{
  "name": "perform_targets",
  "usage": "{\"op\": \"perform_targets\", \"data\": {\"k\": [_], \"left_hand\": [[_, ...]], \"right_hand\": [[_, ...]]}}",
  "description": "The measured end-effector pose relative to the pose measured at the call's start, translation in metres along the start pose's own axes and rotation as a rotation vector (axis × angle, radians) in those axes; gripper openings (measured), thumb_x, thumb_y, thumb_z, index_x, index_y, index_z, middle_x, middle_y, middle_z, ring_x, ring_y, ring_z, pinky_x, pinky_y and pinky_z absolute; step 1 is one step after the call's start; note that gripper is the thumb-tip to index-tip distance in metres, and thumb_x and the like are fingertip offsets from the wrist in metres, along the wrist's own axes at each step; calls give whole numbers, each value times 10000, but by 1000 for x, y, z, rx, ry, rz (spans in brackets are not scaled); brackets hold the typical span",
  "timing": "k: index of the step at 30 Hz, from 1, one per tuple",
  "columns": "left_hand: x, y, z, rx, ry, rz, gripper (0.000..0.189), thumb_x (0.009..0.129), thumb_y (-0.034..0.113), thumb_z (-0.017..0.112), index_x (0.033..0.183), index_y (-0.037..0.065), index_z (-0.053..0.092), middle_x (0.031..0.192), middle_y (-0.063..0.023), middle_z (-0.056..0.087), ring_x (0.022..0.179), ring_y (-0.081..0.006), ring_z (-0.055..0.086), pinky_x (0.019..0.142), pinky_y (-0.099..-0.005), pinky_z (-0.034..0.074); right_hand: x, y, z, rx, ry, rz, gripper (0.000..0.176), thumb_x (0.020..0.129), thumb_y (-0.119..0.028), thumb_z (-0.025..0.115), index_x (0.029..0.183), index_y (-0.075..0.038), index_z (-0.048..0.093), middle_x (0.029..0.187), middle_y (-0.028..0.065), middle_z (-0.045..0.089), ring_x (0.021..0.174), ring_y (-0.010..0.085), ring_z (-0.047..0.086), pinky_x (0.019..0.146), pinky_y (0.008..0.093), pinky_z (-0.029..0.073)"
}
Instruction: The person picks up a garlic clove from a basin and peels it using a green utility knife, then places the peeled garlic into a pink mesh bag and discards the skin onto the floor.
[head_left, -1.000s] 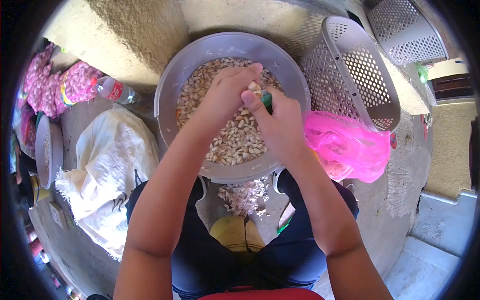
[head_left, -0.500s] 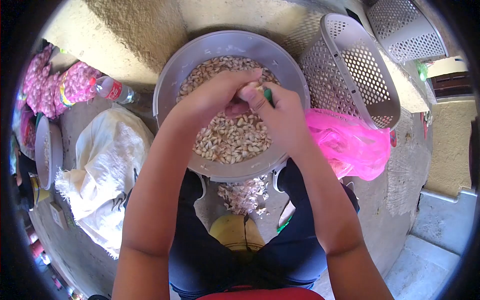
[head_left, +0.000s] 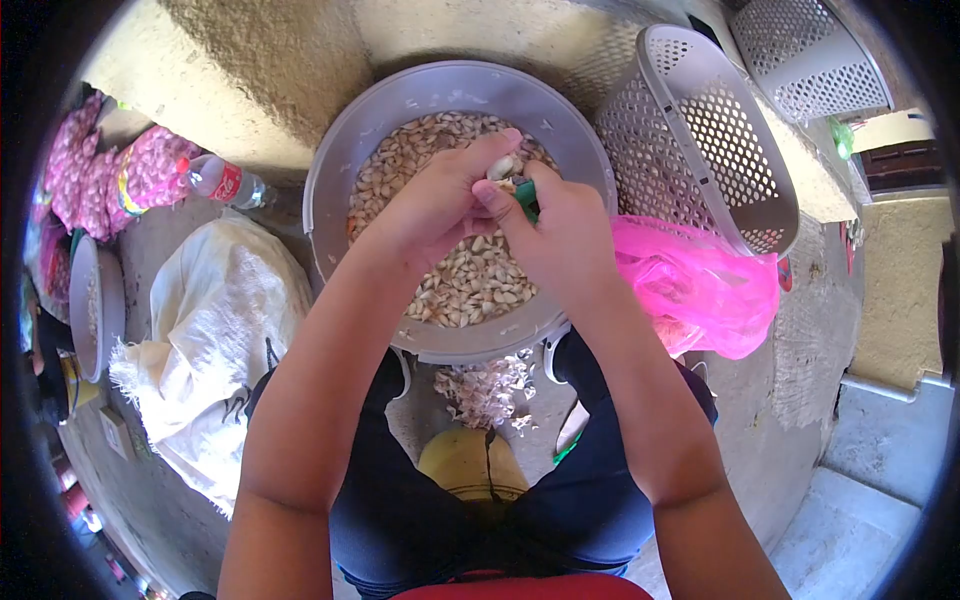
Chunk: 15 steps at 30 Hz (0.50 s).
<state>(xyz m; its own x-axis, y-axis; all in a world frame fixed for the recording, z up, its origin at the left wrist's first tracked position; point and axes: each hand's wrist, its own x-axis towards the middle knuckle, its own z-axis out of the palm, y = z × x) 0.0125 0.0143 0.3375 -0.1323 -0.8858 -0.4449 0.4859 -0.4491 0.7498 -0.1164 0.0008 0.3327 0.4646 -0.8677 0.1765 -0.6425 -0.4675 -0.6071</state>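
My left hand (head_left: 448,195) is closed on a pale garlic clove (head_left: 502,170), held above a wide grey basin (head_left: 335,130). Against the clove, my right hand (head_left: 562,222) grips a small green-handled knife (head_left: 527,200); its blade is mostly hidden by my fingers. Below both hands, many loose garlic cloves (head_left: 475,285) fill the basin and look wet. Papery garlic skins (head_left: 490,392) lie heaped on the floor between my feet.
On the right stand a perforated grey basket (head_left: 690,130) and a pink plastic bag (head_left: 700,285). To the left are a white woven sack (head_left: 225,300), a Coca-Cola bottle (head_left: 225,182), pink net bags of garlic (head_left: 155,170) and another grey basin (head_left: 113,305).
My fingers have shifted so that more of the pale clove and the green handle show between them. Both hands stay over the basin.
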Motion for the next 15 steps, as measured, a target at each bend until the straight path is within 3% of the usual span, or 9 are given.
{"op": "perform_targets", "data": {"k": [8, 11, 15], "left_hand": [[17, -13, -14, -130, -55, 80, 285, 826, 369, 516, 817, 84, 531, 675, 10, 518, 615, -81, 505, 535, -210, 418], [13, -7, -6, -200, 88, 82, 269, 846, 341, 463, 740, 97, 503, 641, 13, 478, 570, -85, 451, 519, -216, 388], [22, -7, -22, -318, -38, 132, 307, 871, 324, 365, 674, 96, 426, 626, -11, 431, 575, -113, 381, 513, -236, 346]], "right_hand": [[-1, -2, 4, 10, 9, -40, 464, 789, -467, 511, 804, -5, 546, 566, 164, 548, 559, 345, 568, 518, 428, 448], [-3, -3, 6, 2, -51, -31, 476, 783, -475, 514, 798, -2, 565, 573, 172, 550, 564, 347, 569, 521, 427, 449], [-4, -6, 8, 36, -116, 12, 488, 782, -481, 513, 770, 4, 569, 587, 187, 551, 591, 357, 568, 546, 434, 443]]}}
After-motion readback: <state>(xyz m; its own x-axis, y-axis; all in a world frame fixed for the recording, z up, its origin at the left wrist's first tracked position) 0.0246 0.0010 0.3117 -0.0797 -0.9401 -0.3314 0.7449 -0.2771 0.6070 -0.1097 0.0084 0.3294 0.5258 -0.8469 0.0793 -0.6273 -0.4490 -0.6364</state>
